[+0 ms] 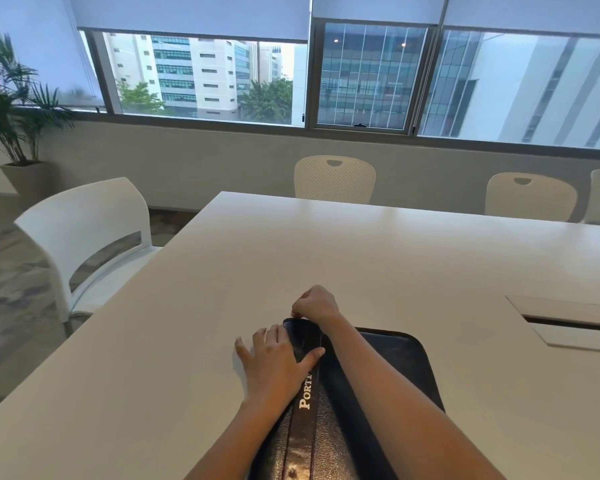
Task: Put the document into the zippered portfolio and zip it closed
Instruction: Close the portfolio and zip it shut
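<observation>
A dark leather zippered portfolio (388,362) lies flat on the white table (326,258), close to the near edge, with gold letters "PORT" showing on its cover. My left hand (274,365) rests flat on its left side, fingers spread, some on the table. My right hand (314,304) reaches across to the far left corner, fingers pinched together at the edge, apparently on the zipper pull, which is too small to make out. No document is in sight.
A cable hatch (568,323) is set into the table at the right. White chairs stand at the left (84,244) and along the far side (335,180). A potted plant (11,109) stands at the far left under the windows.
</observation>
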Available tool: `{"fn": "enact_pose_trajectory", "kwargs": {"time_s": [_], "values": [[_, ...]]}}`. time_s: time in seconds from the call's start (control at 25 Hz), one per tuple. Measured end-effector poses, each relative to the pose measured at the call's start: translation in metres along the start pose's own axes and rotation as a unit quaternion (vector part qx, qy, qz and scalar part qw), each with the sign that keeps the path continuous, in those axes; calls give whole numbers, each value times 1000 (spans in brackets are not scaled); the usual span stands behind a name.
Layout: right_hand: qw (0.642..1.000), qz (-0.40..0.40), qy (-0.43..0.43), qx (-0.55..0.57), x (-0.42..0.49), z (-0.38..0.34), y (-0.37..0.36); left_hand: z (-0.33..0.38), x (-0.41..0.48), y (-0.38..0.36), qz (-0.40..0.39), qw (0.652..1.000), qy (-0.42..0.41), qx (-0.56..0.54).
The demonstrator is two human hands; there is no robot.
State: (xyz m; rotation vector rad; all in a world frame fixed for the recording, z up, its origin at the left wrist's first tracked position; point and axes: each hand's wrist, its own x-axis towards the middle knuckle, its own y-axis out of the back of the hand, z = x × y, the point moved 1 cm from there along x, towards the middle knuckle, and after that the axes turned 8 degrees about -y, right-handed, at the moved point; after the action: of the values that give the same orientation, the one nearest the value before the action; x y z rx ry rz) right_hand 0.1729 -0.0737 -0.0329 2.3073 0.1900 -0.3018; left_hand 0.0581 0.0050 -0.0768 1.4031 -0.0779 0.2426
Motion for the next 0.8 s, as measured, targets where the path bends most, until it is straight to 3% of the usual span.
{"fn": "enact_pose_trajectory", "kwargs": {"time_s": [0.24, 0.4, 0.6, 0.8], "values": [[972, 147, 146, -110, -57, 61, -6, 1, -4, 2, -6, 1000, -6, 24], [963, 157, 118, -187, -87, 103, 13, 5, -6, 10, -16, 1000, -3, 25], [963, 166, 70, -201, -136, 161, 38, -2, -7, 13, -20, 999, -31, 3], [975, 200, 19, -92, -181, 206, 61, -25, -28, 14, -39, 996, -64, -54]]}}
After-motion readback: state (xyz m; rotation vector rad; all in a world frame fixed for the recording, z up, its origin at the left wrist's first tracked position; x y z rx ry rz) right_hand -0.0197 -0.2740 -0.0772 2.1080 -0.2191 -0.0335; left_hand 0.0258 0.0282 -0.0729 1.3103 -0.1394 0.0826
